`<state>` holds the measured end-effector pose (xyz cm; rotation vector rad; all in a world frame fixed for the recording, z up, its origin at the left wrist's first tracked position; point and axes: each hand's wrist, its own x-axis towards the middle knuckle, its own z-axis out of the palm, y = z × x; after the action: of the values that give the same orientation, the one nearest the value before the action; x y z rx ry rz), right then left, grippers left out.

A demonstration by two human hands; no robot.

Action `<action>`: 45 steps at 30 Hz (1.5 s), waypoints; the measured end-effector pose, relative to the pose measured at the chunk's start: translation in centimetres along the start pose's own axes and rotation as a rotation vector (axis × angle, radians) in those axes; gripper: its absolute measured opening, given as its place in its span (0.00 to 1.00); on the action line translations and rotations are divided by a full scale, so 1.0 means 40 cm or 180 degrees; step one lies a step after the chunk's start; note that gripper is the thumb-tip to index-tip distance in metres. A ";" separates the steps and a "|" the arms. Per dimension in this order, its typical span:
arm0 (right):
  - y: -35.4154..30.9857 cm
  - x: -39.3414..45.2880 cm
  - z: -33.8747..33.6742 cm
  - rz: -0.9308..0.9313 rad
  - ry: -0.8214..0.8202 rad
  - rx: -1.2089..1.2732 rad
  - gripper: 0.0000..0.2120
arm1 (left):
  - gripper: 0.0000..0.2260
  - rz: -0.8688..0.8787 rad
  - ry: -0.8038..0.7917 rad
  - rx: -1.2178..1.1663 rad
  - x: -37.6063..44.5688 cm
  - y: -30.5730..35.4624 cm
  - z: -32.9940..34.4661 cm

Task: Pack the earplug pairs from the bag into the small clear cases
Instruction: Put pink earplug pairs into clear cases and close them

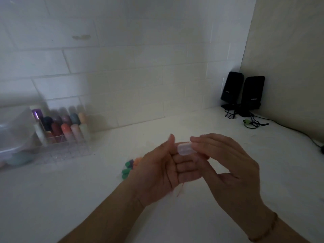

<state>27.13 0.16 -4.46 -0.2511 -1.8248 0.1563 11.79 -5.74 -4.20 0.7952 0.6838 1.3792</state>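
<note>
Both hands meet above the white surface [175,216], holding a small clear case [185,149] between them. The left hand [157,174] is palm up with its fingers curled under the case and the thumb raised beside it. The right hand [226,165] has its grip closed on the case's right end, fingertips on top; whether the case holds anything cannot be told through the blur. Just left of the left hand, a little heap of green, purple and orange earplugs [128,168] lies on the surface. Further left of the hands stands a clear organiser [66,139] of coloured tubes. Two black speakers [243,92] stand in the far corner to the right.
</note>
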 end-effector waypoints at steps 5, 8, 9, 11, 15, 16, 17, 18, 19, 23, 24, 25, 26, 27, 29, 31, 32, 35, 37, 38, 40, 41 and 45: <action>0.000 -0.005 0.001 0.0046 0.0110 -0.0297 0.06 | 0.32 0.0270 0.0189 0.0040 -0.003 -0.001 0.001; 0.004 -0.007 0.005 0.0091 0.0124 -0.0599 0.09 | 0.38 0.0319 0.0417 0.0201 -0.002 0.003 0.005; 0.006 -0.008 0.007 0.0040 0.0116 -0.0700 0.10 | 0.40 0.0325 0.0417 0.0176 -0.001 0.003 0.006; 0.010 -0.006 0.006 -0.0048 0.0077 -0.0834 0.11 | 0.37 0.0320 0.0362 0.0100 -0.002 0.004 0.005; 0.012 -0.002 0.005 -0.0001 0.0008 -0.0910 0.10 | 0.30 0.0235 0.0261 0.0042 -0.006 0.004 0.004; 0.011 -0.003 0.006 0.0046 -0.0009 -0.0894 0.10 | 0.33 0.0240 0.0246 0.0057 -0.004 0.003 0.004; 0.009 -0.003 0.007 0.0100 -0.0033 -0.0876 0.10 | 0.35 0.0241 0.0242 0.0082 -0.002 0.002 0.004; 0.008 -0.002 0.008 0.0144 -0.0051 -0.0869 0.10 | 0.36 0.0250 0.0246 0.0120 0.000 0.001 0.002; 0.007 -0.001 0.008 0.0174 -0.0059 -0.0870 0.10 | 0.35 0.0264 0.0248 0.0163 0.003 -0.001 -0.001; 0.003 -0.002 0.007 0.0217 -0.0073 -0.0897 0.11 | 0.30 0.0327 0.0189 0.0289 0.010 -0.007 -0.010; 0.003 -0.002 0.008 0.0232 -0.0088 -0.0908 0.10 | 0.31 0.0339 0.0199 0.0296 0.011 -0.007 -0.012; 0.002 -0.002 0.008 0.0251 -0.0101 -0.0919 0.10 | 0.33 0.0356 0.0222 0.0289 0.010 -0.006 -0.010; 0.002 -0.003 0.008 0.0267 -0.0112 -0.0933 0.09 | 0.34 0.0375 0.0241 0.0286 0.010 -0.005 -0.010; 0.001 -0.002 0.009 0.0277 -0.0118 -0.0947 0.09 | 0.37 0.0390 0.0249 0.0291 0.009 -0.005 -0.008; 0.002 -0.003 0.010 0.0261 -0.0119 -0.0985 0.09 | 0.43 0.0426 0.0281 0.0317 0.007 -0.005 -0.005; 0.003 -0.003 0.011 0.0222 -0.0119 -0.1027 0.09 | 0.47 0.0474 0.0330 0.0371 0.006 -0.005 -0.003; 0.002 -0.002 0.012 0.0196 -0.0116 -0.1057 0.09 | 0.48 0.0482 0.0362 0.0408 0.006 -0.004 -0.001; -0.002 -0.001 0.012 0.0227 -0.0076 -0.1112 0.08 | 0.48 0.0486 0.0339 0.0399 0.004 -0.004 0.002; -0.007 0.000 0.012 0.0380 -0.0028 -0.0930 0.07 | 0.41 0.0501 0.0239 0.0379 0.006 -0.003 -0.005; -0.010 0.002 0.010 0.0462 -0.0013 -0.0750 0.06 | 0.36 0.0523 0.0174 0.0443 0.007 -0.002 -0.010; -0.014 0.004 0.007 0.0565 -0.0016 -0.0375 0.07 | 0.21 0.0546 0.0069 0.0949 0.003 0.004 -0.017; -0.015 0.005 0.004 0.0612 -0.0040 -0.0233 0.08 | 0.14 0.0525 -0.0016 0.1342 -0.002 0.006 -0.016; -0.018 0.008 -0.004 0.0805 -0.0234 0.0228 0.11 | 0.08 0.0438 -0.0589 0.1705 -0.018 0.022 -0.024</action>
<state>27.14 -0.46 -3.96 -0.4301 -1.8514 0.4119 10.47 -6.37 -4.06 1.3979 0.8783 1.2343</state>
